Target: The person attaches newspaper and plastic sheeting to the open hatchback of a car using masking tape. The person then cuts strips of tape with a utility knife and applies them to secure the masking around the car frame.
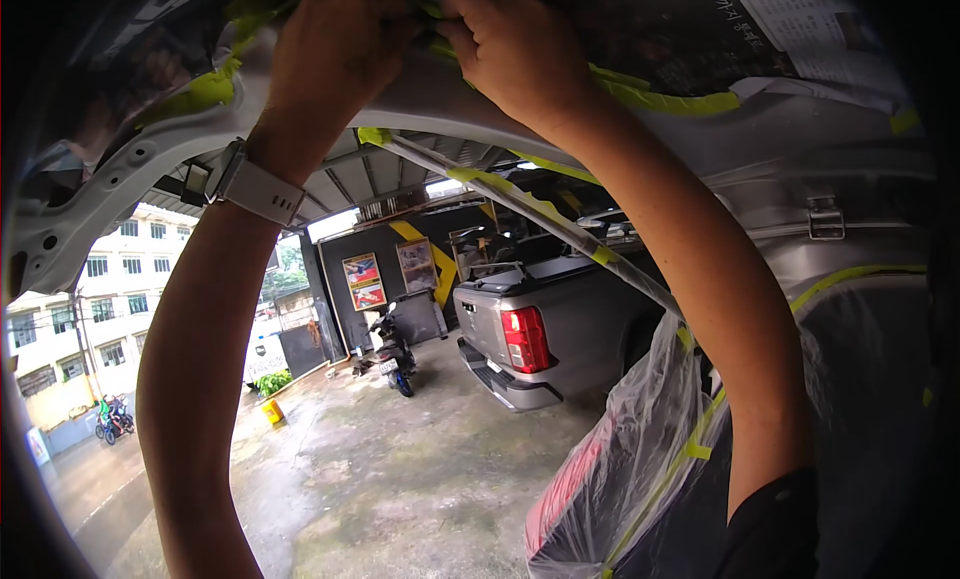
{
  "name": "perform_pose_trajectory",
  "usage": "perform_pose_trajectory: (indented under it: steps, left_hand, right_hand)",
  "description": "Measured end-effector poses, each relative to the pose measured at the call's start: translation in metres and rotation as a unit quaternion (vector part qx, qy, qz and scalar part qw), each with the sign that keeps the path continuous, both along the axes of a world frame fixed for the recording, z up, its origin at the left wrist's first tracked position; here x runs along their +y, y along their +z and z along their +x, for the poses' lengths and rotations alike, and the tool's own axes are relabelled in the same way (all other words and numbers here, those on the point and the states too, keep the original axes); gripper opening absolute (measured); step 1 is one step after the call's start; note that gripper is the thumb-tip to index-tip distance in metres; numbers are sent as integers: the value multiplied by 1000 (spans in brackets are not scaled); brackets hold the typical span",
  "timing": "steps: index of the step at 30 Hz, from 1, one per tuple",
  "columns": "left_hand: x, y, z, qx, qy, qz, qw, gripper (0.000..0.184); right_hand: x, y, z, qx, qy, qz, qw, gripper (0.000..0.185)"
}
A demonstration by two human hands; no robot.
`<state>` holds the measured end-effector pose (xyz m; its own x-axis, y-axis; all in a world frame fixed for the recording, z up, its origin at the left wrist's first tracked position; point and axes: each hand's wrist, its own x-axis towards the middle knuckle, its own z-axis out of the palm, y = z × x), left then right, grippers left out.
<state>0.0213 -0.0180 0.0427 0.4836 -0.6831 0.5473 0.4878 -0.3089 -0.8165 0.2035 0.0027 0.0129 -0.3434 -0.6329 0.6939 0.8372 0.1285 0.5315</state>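
Note:
Both arms reach up to the raised panel of a vehicle, masked with newsprint (660,29) and yellow-green masking tape (680,101). At the top edge, my left hand (335,49) is closed, its fingers curled in shadow at the tape; a watch (262,187) is on that wrist. Close beside it, my right hand (520,54) pinches at the same strip of tape between the hands. The fingertips are partly dark. Below them runs the panel's bare grey metal edge (470,119).
A tape-wrapped prop rod (540,214) slants down right to clear plastic sheeting (640,409) over the vehicle body. Beyond stand a grey pickup truck (490,329) and a motorcycle (393,354) on the concrete floor (400,479). A metal latch loop (826,219) sits at right.

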Motion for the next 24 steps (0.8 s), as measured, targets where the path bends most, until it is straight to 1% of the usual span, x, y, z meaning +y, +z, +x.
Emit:
perform_pose_trajectory:
  steps: [1,5,7,8,10,13,17,20,22,23,24]
  left_hand:
    - [4,3,0,26,-30,-1,999,13]
    - [2,2,-3,16,-1,-15,1000,12]
    - [3,-5,-4,-65,27,70,995,10]
    - [7,-1,-4,-65,26,70,995,10]
    - [15,7,-8,-45,14,27,999,7]
    - [4,-2,-6,-53,40,21,998,3]
    - [15,8,-10,-38,35,44,998,4]
    - [12,1,-9,-73,64,44,994,5]
    - [12,-1,-11,-76,102,101,987,9]
    - [15,1,-11,-76,101,101,987,9]
    - [19,4,-12,-69,102,135,983,10]
  right_hand:
    - [1,0,0,-1,2,0,1000,20]
    - [1,0,1,-5,1,6,1000,20]
    - [1,1,2,-5,0,2,1000,21]
    - [2,1,2,-3,0,7,1000,22]
    - [4,1,3,-2,0,12,1000,23]
    - [3,1,2,-5,11,-3,1000,26]
    - [2,1,2,-21,31,-2,999,21]
    - [1,2,0,-22,38,-3,999,17]
    - [0,2,0,-19,35,6,999,16]
    - [0,2,0,-23,37,-5,999,16]
    - [-1,1,1,-27,39,-17,999,16]
